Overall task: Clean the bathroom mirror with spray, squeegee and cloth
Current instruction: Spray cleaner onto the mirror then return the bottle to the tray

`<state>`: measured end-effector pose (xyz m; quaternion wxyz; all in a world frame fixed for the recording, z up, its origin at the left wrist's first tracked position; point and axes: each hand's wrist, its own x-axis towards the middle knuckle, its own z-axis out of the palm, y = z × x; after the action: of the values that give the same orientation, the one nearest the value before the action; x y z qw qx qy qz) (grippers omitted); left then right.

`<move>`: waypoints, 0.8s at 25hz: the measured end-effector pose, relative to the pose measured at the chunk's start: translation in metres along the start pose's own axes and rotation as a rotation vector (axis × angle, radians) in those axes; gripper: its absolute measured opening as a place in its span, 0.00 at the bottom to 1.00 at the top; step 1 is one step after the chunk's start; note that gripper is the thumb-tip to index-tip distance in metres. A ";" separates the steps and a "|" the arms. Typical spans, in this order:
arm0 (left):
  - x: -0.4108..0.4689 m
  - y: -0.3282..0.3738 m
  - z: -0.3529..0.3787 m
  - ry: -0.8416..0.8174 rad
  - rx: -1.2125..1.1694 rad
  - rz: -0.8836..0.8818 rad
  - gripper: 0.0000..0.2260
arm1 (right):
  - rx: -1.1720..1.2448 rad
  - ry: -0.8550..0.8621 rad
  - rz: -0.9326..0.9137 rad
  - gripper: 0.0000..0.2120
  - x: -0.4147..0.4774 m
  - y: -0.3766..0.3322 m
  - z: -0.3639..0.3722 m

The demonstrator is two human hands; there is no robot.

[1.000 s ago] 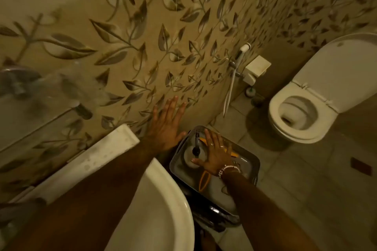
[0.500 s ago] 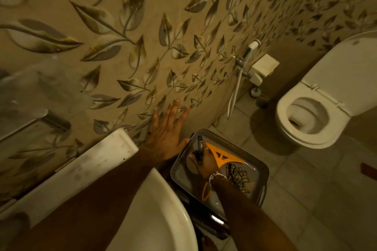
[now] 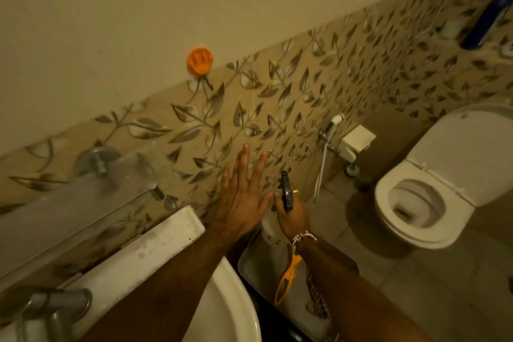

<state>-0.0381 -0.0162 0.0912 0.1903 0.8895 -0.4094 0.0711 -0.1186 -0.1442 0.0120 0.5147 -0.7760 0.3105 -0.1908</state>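
Observation:
My right hand [image 3: 293, 212] grips a white spray bottle [image 3: 270, 230] with a black trigger head, lifted above the metal tray [image 3: 249, 266]. An orange squeegee [image 3: 286, 280] and a patterned cloth [image 3: 316, 297] lie in the tray, partly hidden by my right forearm. My left hand [image 3: 241, 194] rests flat on the leaf-patterned wall tiles with its fingers spread, just left of the bottle. The mirror is out of view.
A white washbasin [image 3: 230, 311] sits at the bottom left with a tap [image 3: 55, 308] and a glass shelf [image 3: 69, 203] above it. A toilet [image 3: 427, 203] with raised lid stands at the right. A hand shower [image 3: 330, 130] and an orange wall hook [image 3: 199, 61] hang on the wall.
My right hand has closed on the spray bottle and lifted it out of the tray. The camera has tilted up. My left hand stays flat on the wall.

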 end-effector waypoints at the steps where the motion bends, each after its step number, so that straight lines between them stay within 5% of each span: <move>1: 0.005 0.009 -0.015 0.033 -0.003 -0.005 0.40 | 0.019 0.009 -0.040 0.21 0.003 -0.020 -0.010; 6: 0.031 0.046 -0.094 0.180 0.000 -0.006 0.39 | 0.083 0.070 -0.176 0.28 0.019 -0.120 -0.053; 12: 0.037 0.062 -0.195 0.354 0.038 0.065 0.40 | 0.119 0.214 -0.406 0.25 0.012 -0.240 -0.089; 20: -0.028 0.006 -0.348 0.576 0.172 0.104 0.37 | 0.377 0.199 -0.695 0.14 -0.041 -0.398 -0.077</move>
<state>-0.0511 0.1380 0.4042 0.2185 0.8236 -0.3759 0.3643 -0.0827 -0.0581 0.4085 0.5203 -0.7045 0.0378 -0.4812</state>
